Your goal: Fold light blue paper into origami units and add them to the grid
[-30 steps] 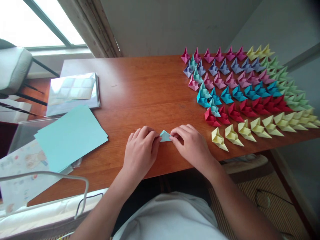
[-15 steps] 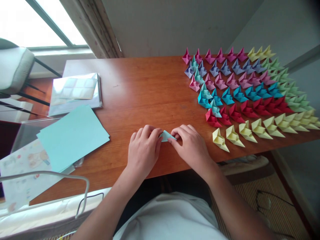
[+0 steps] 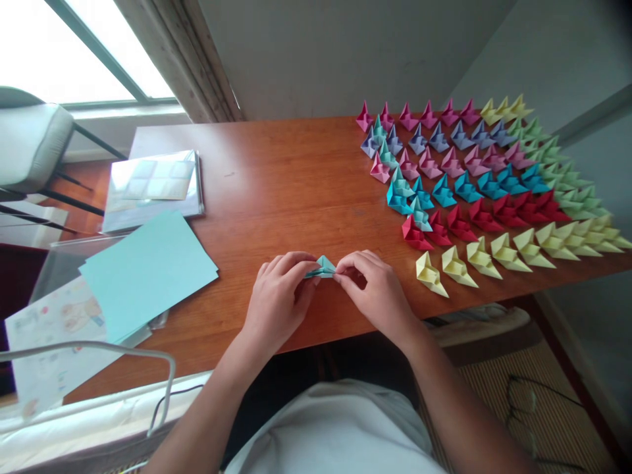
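Close to the table's front edge I hold a small folded piece of light-teal paper (image 3: 324, 265) with a peak on top. My left hand (image 3: 280, 289) pinches its left end, covering part of it. The fingertips of my right hand (image 3: 374, 288) are closed on its right corner. Off to the right stand rows of folded paper boats in several colours; the closest to my right hand is a pale yellow paper boat (image 3: 429, 273). A few light-teal paper boats (image 3: 419, 212) sit among the left ends of the rows.
Light-teal paper sheets (image 3: 148, 270) lie at the table's left, partly over a printed sheet (image 3: 49, 339). Behind them is a clear plastic packet (image 3: 153, 178). A bent grey metal bar (image 3: 99, 345) crosses the lower left. A chair (image 3: 34, 135) stands by the window.
Both hands stay on the teal paper. It has turned slightly, showing a raised peak and a folded lower edge, and my left thumb has shifted. The whole view has moved a little.
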`<state>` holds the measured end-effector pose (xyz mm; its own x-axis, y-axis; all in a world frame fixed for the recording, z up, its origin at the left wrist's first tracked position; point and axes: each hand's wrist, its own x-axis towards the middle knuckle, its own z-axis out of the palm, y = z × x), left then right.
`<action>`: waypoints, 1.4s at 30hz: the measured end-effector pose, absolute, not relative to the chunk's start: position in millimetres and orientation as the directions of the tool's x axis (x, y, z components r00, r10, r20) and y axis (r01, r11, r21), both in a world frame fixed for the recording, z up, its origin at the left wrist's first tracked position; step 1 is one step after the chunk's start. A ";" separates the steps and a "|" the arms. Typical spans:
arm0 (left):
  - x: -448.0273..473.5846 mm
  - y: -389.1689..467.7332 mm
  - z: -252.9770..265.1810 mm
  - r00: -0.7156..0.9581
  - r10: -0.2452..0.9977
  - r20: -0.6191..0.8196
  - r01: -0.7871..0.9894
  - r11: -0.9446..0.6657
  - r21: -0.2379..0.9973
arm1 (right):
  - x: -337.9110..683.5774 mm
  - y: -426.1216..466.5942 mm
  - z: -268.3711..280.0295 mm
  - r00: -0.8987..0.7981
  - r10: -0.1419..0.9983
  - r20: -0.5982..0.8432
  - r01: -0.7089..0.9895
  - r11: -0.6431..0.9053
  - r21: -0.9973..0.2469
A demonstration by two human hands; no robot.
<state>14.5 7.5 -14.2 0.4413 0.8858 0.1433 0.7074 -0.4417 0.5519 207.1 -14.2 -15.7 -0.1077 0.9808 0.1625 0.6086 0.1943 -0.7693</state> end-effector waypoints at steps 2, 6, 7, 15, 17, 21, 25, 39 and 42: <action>14.2 7.5 -13.7 0.434 0.887 0.161 0.692 -0.442 0.570 | 207.1 -14.9 -14.5 -0.122 0.975 0.185 0.611 0.220 -0.761; 15.7 5.3 -10.1 0.366 0.911 0.187 0.602 -0.385 0.700 | 207.3 -16.5 -10.3 -0.134 0.959 0.248 0.605 0.277 -0.746; 16.5 4.2 -9.2 0.346 0.920 0.186 0.573 -0.364 0.734 | 207.6 -17.1 -9.3 -0.119 0.959 0.257 0.602 0.275 -0.750; 22.5 -7.0 -5.1 0.337 0.941 0.033 0.378 -0.167 0.911 | 210.2 -22.0 -3.7 -0.095 0.989 0.115 0.423 0.145 -0.894; 22.9 -7.4 -0.4 0.383 0.924 0.014 0.371 -0.168 0.914 | 211.0 -22.4 -0.1 -0.101 0.989 0.105 0.385 0.136 -0.913; 22.4 -4.6 9.7 0.438 0.895 -0.088 0.350 -0.079 0.933 | 212.2 -23.2 6.1 -0.168 0.978 0.120 0.358 0.174 -0.917; 22.3 -2.0 12.3 0.457 0.879 -0.135 0.348 -0.037 0.937 | 210.1 -25.5 1.1 -0.072 0.995 0.063 0.279 0.081 -0.957; 33.1 -8.1 8.0 0.163 0.942 -0.295 -0.047 0.306 0.951 | 201.9 -39.6 -7.9 0.013 1.000 -0.021 0.139 -0.022 -0.990; 34.8 -8.6 7.3 0.171 0.937 -0.305 -0.043 0.316 0.948 | 201.6 -38.3 -7.4 0.015 1.000 0.021 0.228 0.017 -0.973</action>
